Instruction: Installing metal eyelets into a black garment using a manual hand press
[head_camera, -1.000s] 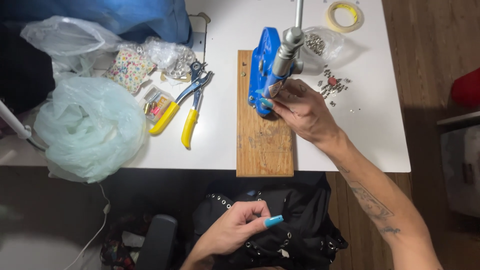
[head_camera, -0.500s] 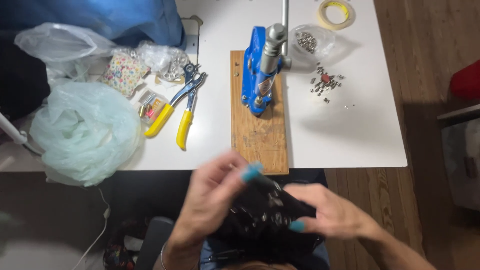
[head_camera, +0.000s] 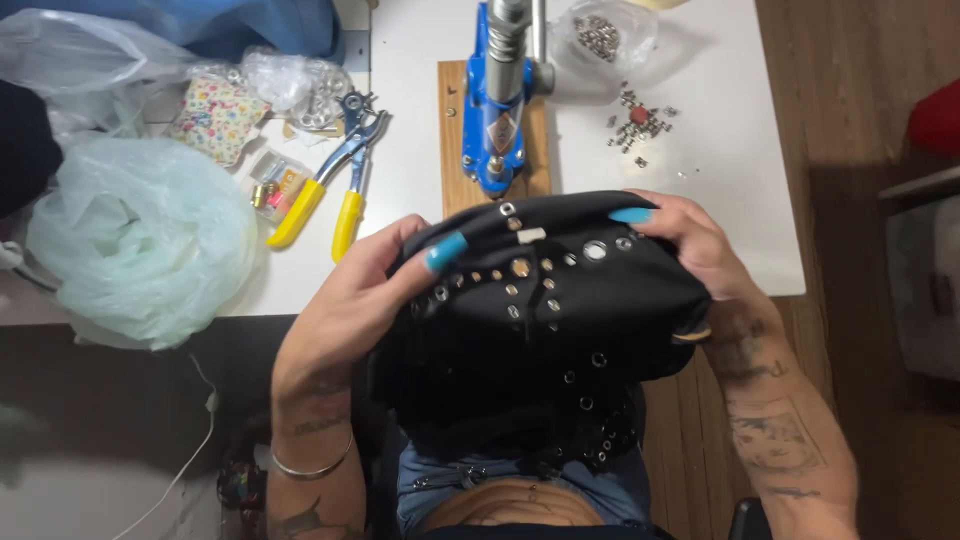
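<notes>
A black fabric piece (head_camera: 545, 310) studded with silver eyelets and rivets is held up over my lap, its top edge at the near end of a wooden board (head_camera: 452, 140). My left hand (head_camera: 365, 290) grips the fabric's left side, thumb on top. My right hand (head_camera: 690, 245) grips its right upper edge. A blue hand press (head_camera: 497, 105) stands on the board just beyond the fabric.
On the white table (head_camera: 720, 200) lie yellow-handled pliers (head_camera: 325, 190), loose rivets (head_camera: 640, 122), a clear bag of eyelets (head_camera: 600, 35), a pale green plastic bag (head_camera: 140, 235), a floral pouch (head_camera: 215, 115) and a small parts box (head_camera: 272, 185). Wooden floor is to the right.
My right hand left the press and came down to the fabric. Both hands lifted the black fabric from my lap up to the table edge, and the view moved closer.
</notes>
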